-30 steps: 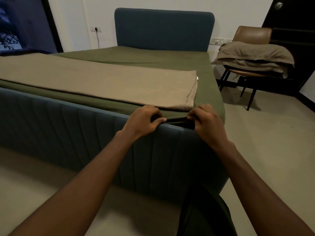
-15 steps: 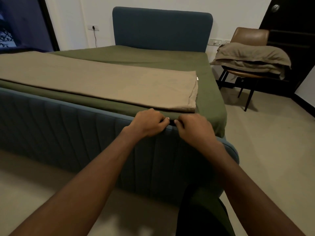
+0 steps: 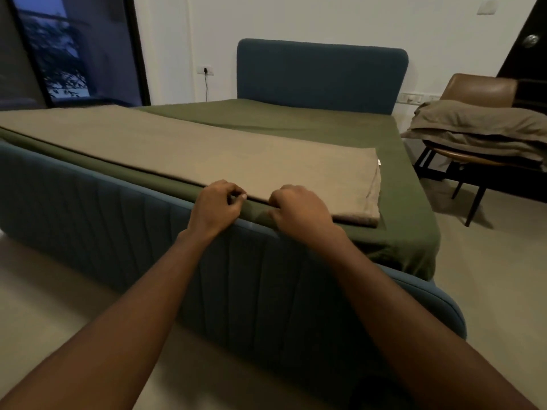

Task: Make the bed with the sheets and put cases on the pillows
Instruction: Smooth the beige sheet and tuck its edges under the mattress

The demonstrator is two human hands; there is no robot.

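Green sheet point(image 3: 296, 125) lies spread flat over the whole bed, from the blue headboard point(image 3: 319, 75) down to the blue footboard point(image 3: 118, 226). At the near right corner it is loose and hangs down over the side of the bed. A tan sheet point(image 3: 207, 155) lies folded in a long flat strip on top of the green one, along the foot end.

Both hands are at the foot edge, close together but not touching. The left hand point(image 3: 217, 204) has its fingers curled, and its thumb meets them on the edge of the green sheet, so it pinches the cloth. The right hand point(image 3: 299, 207) is curled too, with its knuckles up. Its fingers push down into the green sheet where the sheet meets the footboard. The fingertips are hidden, but it seems to hold the cloth as well. Both hands sit just beside the near edge of the tan sheet.

On the right, a brown chair point(image 3: 479, 87) stands on the pale floor point(image 3: 488, 276). Two pillows point(image 3: 479, 125) in tan cases are stacked on its seat. A plug sits in a wall socket point(image 3: 205, 70) left of the headboard.
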